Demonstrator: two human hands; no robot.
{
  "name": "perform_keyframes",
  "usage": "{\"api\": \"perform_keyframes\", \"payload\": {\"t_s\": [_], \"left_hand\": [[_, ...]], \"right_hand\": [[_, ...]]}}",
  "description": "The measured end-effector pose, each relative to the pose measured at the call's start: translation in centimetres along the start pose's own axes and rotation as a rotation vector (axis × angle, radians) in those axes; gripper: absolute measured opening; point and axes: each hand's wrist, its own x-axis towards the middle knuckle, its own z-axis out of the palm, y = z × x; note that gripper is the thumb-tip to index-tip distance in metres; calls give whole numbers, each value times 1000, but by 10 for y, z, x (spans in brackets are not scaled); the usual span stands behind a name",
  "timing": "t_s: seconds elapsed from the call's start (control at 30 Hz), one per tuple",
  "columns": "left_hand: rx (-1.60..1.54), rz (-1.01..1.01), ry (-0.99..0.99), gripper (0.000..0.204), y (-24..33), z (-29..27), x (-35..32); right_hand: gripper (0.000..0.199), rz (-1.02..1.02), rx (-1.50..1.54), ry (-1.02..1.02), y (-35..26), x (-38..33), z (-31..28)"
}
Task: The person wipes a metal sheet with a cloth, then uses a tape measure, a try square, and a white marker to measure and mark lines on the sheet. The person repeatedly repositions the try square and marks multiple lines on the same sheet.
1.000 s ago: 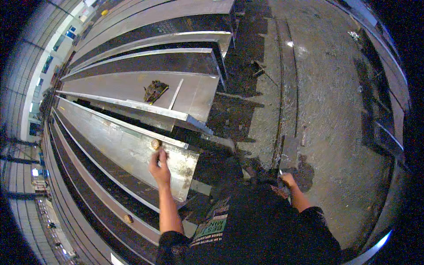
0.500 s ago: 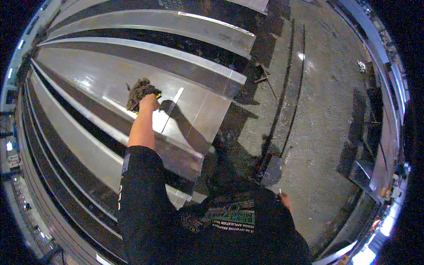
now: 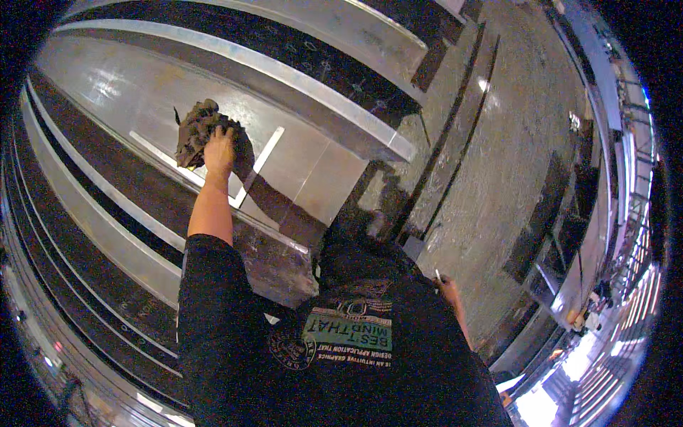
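Note:
My left hand (image 3: 219,148) reaches out over a wide steel beam (image 3: 313,174), fingers closed on a crumpled brown cloth bundle (image 3: 196,132). A bit of yellow shows at the bundle's lower edge. Under and beside it, a pale L-shaped steel square (image 3: 260,167) lies on the beam; my hand and wrist hide part of it. My arm's shadow falls across the square and the beam. At my right side, low and away from the beams, my right hand (image 3: 448,288) pinches a thin white stick (image 3: 437,274).
Several long steel beams lie side by side, with dark gaps between them. Another beam flange (image 3: 284,78) runs just beyond the one I reach over. To the right is a concrete floor (image 3: 491,185) with two dark parallel lines. Dark steel pieces (image 3: 548,228) stand at the far right.
My view has shifted and turned. My left hand and the brown cloth bundle have moved left along the beam, baring more of the square's long leg. My right hand still pinches the white stick.

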Motion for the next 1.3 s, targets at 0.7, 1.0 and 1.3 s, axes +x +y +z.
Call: {"api": "perform_keyframes", "payload": {"t_s": [0.7, 1.0, 1.3], "left_hand": [[-639, -824, 1283, 19, 172, -296, -28], [-269, -626, 930, 18, 342, -270, -154], [-311, -950, 768, 22, 376, -180, -165]], "right_hand": [[32, -1000, -267, -701, -475, -55, -109], [35, -1240, -618, -1065, -555, -132, -38], [33, -1659, -1502, -840, -550, -99, 74]]}}
